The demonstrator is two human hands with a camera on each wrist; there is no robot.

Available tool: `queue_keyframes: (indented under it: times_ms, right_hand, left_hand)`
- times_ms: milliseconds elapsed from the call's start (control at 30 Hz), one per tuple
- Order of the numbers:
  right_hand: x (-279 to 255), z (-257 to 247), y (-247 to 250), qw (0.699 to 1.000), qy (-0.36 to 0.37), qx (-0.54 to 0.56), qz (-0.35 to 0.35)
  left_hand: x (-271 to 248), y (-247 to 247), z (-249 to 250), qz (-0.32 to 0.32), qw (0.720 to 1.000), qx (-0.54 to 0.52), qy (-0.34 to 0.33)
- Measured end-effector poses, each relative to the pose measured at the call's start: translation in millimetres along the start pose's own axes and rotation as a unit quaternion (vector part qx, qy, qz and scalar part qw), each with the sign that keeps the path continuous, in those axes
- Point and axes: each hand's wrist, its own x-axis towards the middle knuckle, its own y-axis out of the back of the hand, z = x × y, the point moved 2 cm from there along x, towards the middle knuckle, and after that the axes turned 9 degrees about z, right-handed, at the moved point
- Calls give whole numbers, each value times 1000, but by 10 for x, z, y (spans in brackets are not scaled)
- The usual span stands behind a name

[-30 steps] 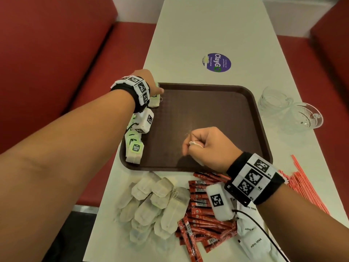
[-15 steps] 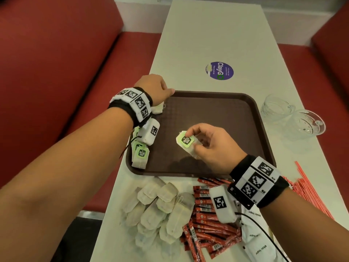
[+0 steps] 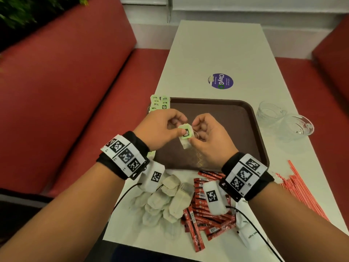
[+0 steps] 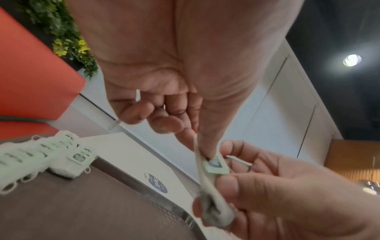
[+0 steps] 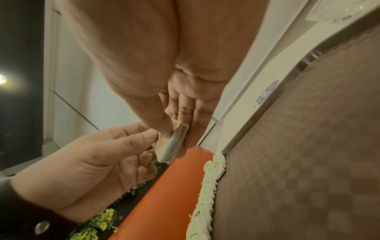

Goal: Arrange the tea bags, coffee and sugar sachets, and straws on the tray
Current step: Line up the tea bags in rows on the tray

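The tea bag (image 3: 186, 138) hangs in the air above the near half of the tray (image 3: 251, 118), pinched from both sides: the left hand (image 3: 160, 129) clamps its green tag, the right hand (image 3: 207, 137) nips the pouch. To do this step well, I judge the loose string should be tucked flat before laying it beside the row of tea bags (image 3: 159, 104) along the tray's left edge. The left wrist view shows that row's overlapping tags (image 4: 41, 155); the head view alone shows the unsorted sachets (image 3: 205, 208) and straws (image 3: 302, 190) on the table.

Dim indoor light, blurred wrist views
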Motion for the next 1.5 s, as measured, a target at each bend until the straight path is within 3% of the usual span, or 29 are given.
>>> queue_keyframes:
  times_ms: [133,200,333,533,767,933,1100,1267,1400,1500]
  right_hand:
    - [-81,113,0,998,-15,-54,-10]
    - [-135,172,-4,991,-28,-121,-54]
    - [-277,221,-125,943,-3,-263,-203]
    - [-321,285,-425,884,31,-340,-319]
    - [-226,354,-651,834,67,-416,-356]
    - [-173,445,-636,860,38,-391,-324]
    - [-168,376,-447,905,-15,-312,-288]
    - [-115,216,-198,936,-55,-254,-236]
    - [-28,133,-94,951,-80,-232,-187]
    - [36,106,-36,965,-93,-200,-143]
  left_hand:
    - [-76,57,51,-3,998,61,-21]
    - [-78,121,31,19,996,89,-20]
    - [19,259,-132,57,992,116,11]
    - [336,323,-514,50,981,169,80]
    - [976,198,-901,6,971,216,104]
    - [1335,36,-1057,-19,960,261,101]
    - [1493,-62,-1120,-28,951,279,133]
    - [1538,-76,-1100,6,941,299,156]
    - [1499,-218,-1041,-63,927,336,153]
    - [1467,-261,-1050,-75,921,347,157]
